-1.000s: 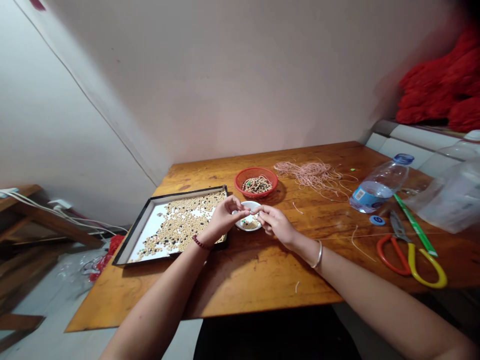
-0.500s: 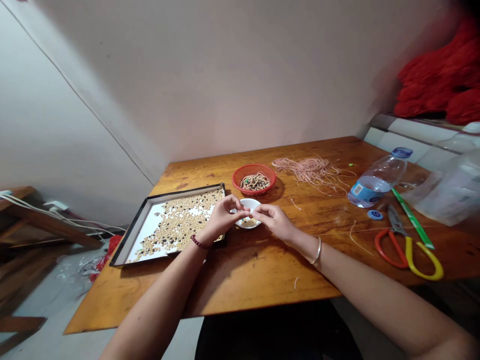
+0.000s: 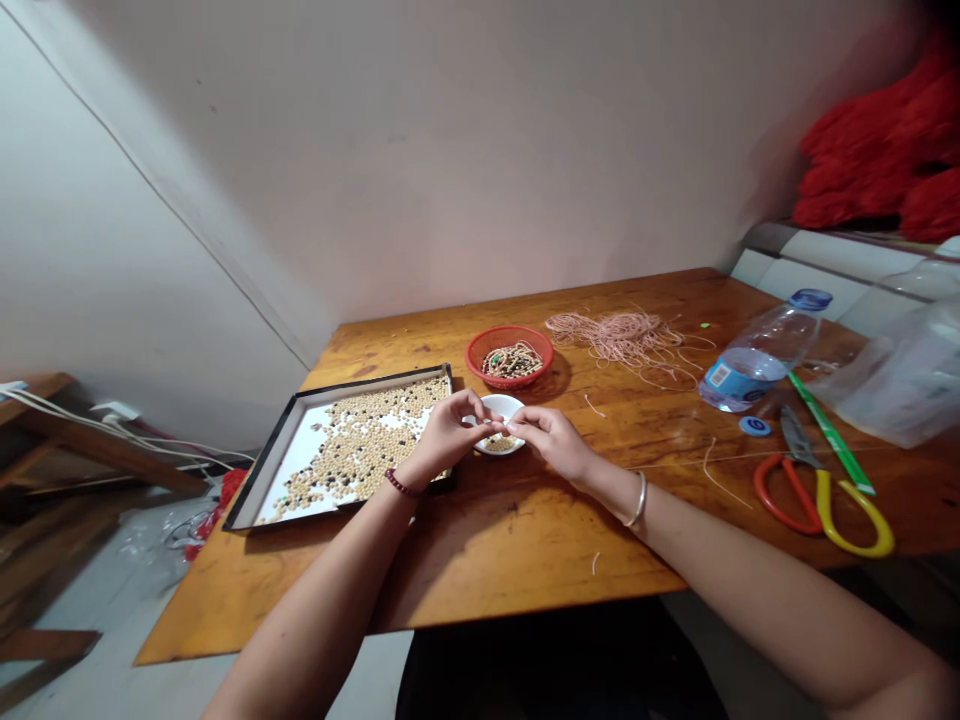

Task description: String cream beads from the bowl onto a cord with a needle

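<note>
Our left hand [image 3: 448, 437] and right hand [image 3: 550, 443] curl almost shut, their fingertips [image 3: 495, 426] meeting just above a small white dish [image 3: 504, 402]; whatever they pinch is too small to tell; beads [image 3: 497, 442] lie in the dish; a black-rimmed tray [image 3: 262, 462] sits just left on the wooden worktop [image 3: 525, 540].

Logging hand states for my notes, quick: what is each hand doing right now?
Left hand: closed in a pinch above the white dish; anything held is too small to tell.
Right hand: closed in a pinch; cannot tell what it holds.
</note>
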Available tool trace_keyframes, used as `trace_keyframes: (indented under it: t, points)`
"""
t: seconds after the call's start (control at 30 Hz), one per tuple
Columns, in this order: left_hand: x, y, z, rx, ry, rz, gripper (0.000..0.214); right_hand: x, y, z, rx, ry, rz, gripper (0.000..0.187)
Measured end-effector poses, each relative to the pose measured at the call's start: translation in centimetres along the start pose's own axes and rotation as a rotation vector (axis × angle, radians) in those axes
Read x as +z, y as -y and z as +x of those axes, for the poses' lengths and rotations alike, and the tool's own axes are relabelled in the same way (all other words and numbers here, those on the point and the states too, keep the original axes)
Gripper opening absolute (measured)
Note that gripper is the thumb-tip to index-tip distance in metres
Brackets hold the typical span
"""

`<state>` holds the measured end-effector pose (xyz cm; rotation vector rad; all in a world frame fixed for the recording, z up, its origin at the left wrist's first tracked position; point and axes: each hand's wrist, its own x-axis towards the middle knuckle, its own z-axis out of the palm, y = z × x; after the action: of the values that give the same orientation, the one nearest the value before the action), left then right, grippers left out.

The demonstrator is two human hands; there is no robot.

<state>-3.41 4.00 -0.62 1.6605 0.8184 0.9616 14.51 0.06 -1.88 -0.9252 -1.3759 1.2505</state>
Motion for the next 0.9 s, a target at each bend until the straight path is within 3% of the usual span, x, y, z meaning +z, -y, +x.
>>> trace_keyframes:
  t: [0.9]
  points:
    - [0.09,0.03,-0.03,0.001,-0.008,0.038,0.031,0.12,0.31,0.21,0.025,-0.054,-0.030,0.018]
